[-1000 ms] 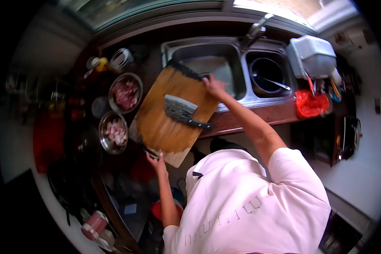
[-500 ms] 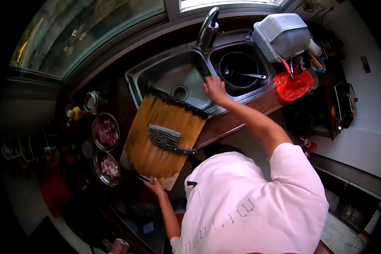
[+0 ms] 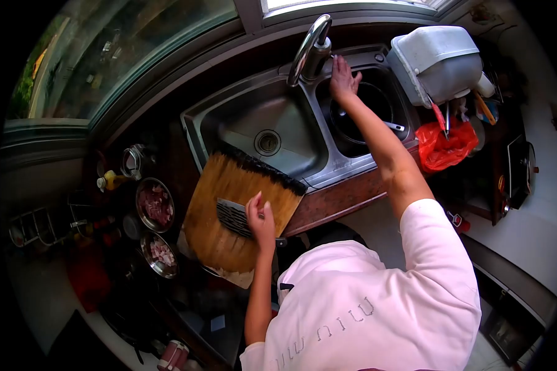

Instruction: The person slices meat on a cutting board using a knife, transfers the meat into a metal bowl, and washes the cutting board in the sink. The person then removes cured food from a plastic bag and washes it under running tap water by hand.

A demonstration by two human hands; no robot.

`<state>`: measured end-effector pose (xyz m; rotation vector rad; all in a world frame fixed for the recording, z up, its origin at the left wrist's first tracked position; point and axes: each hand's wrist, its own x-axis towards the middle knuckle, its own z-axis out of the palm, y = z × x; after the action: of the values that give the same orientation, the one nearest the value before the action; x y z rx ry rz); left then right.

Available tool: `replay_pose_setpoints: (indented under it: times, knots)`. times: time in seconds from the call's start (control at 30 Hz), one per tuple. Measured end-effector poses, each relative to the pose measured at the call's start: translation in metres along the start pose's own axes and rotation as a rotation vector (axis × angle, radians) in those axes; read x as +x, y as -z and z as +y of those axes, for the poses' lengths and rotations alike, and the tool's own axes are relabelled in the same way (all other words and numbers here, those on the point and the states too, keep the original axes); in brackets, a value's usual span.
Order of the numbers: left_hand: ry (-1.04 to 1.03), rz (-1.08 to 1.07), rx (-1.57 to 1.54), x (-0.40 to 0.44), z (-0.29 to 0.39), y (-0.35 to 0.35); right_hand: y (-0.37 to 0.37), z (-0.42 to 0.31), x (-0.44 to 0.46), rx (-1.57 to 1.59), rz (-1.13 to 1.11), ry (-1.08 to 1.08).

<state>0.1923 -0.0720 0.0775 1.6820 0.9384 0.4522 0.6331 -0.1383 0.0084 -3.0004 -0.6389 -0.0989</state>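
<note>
left hand (image 3: 262, 224) and right hand (image 3: 343, 80) both look empty to me; from the left, i see the cleaver (image 3: 230, 217) on the cutting board (image 3: 204, 191), the former over it, half uncurled, the latter, stretched flat, just beside the faucet (image 3: 319, 60).
</note>
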Motion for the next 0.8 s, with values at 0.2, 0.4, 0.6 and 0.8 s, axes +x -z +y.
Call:
replay_pose_setpoints:
  times: [0.2, 0.4, 0.6, 0.8]
  knots:
    - [0.181, -0.204, -0.440, 0.061, 0.019, -0.057, -0.008, 0.010, -0.016, 0.330, -0.024, 0.020]
    - [0.343, -0.283, -0.663, 0.115, 0.027, -0.098, 0.005, -0.026, -0.057, 1.085, -0.221, -0.121]
    - [0.417, -0.289, -0.936, 0.161, 0.062, -0.129, 0.056, -0.083, -0.065, 1.924, -0.943, -0.486]
    - [0.309, -0.645, -1.395, 0.218, 0.019, -0.168, 0.053, -0.110, -0.084, 1.379, -0.552, -0.117]
